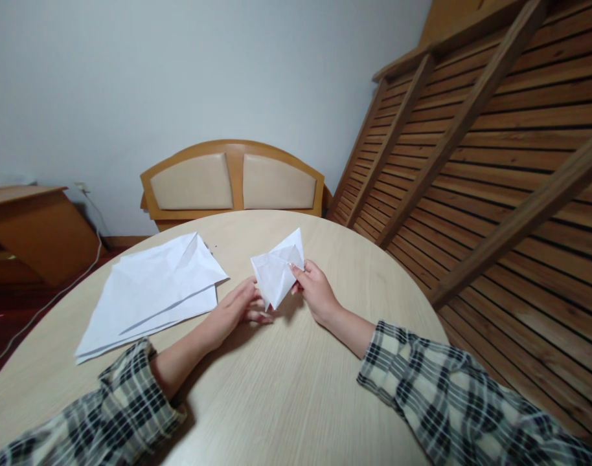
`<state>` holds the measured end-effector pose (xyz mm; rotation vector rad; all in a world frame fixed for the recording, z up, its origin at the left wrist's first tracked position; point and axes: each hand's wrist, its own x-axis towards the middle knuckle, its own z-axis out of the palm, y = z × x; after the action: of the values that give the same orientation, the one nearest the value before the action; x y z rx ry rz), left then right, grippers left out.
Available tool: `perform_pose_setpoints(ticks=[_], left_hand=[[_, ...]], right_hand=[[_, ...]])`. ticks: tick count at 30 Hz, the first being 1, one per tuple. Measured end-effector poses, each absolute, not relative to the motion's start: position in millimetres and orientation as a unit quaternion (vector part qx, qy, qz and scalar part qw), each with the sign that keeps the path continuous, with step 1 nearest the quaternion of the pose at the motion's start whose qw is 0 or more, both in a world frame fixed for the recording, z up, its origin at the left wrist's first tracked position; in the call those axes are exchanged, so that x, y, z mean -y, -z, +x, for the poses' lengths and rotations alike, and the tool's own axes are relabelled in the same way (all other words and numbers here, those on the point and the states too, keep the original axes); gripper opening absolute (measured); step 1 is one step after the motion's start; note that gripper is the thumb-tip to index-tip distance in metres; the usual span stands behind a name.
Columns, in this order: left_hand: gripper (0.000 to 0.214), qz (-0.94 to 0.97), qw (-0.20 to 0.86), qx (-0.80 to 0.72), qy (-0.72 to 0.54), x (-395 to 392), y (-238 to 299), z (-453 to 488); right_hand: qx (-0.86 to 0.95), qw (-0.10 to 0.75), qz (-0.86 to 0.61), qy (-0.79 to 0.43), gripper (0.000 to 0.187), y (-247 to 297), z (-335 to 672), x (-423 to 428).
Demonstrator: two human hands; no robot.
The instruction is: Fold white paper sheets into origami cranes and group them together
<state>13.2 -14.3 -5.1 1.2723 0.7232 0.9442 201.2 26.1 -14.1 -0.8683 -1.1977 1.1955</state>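
Nearest item, lower left: left sleeve [125, 401], black-and-cream plaid, its arm angled toward the centre of the bench [296, 408], a round top in pale wood grain.

Paper sheets [135, 285]: white, loosely stacked, uppermost creased; flat on the left of the bench, probably placed there for easy reach.

Left grip [238, 305]: bare hand, fingers loosely bent at the folded paper's lower left edge, likely as a steadying support. Fingertips partly hidden; contact cannot be told.

Folded paper [279, 272]: white, one piece, pointed corners; between the two grips, tilted, seemingly just above the bench.

Right grip [308, 281]: bare hand, closed in a pinch on the folded paper, thumb in front, presumably to stop the layers springing apart.

Right sleeve [422, 369]: matching plaid.

Slatted panel [500, 188]: brown wood, leaning, beyond the bench.
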Motion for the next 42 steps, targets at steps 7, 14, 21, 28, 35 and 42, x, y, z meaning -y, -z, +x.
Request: perform_pose_setpoints(ticks=[7,14,21,28,35,42], left_hand=[[0.026,0.483,0.642,-0.345,-0.484,8.1,5.5,13.8],[0.041,0.512,0.641,-0.338,-0.461,10.1,3.8,14.5],[0.035,0.543,0.608,-0.365,-0.449,8.9,6.3,12.5],[0.035,0.587,0.566,-0.387,-0.43,11.6,1.3,15.9],[0.035,0.635,0.496,-0.423,-0.414,10.9,2.3,15.6],[0.038,0.645,0.483,-0.427,-0.409,10.6,1.7,16.0]], right_hand=[[0.558,0.527,-0.365,-0.527,0.038,17.5,201.6,-25.2],[0.606,0.509,-0.382,-0.477,0.033,17.7,202.1,-23.5],[0.62,0.493,-0.358,-0.494,0.03,14.1,199.2,-17.1],[0.617,0.504,-0.327,-0.509,0.029,13.4,196.0,-13.5],[0.634,0.476,-0.319,-0.52,0.033,9.3,195.0,-7.9],[0.64,0.48,-0.345,-0.491,0.041,10.1,195.0,-9.3]])
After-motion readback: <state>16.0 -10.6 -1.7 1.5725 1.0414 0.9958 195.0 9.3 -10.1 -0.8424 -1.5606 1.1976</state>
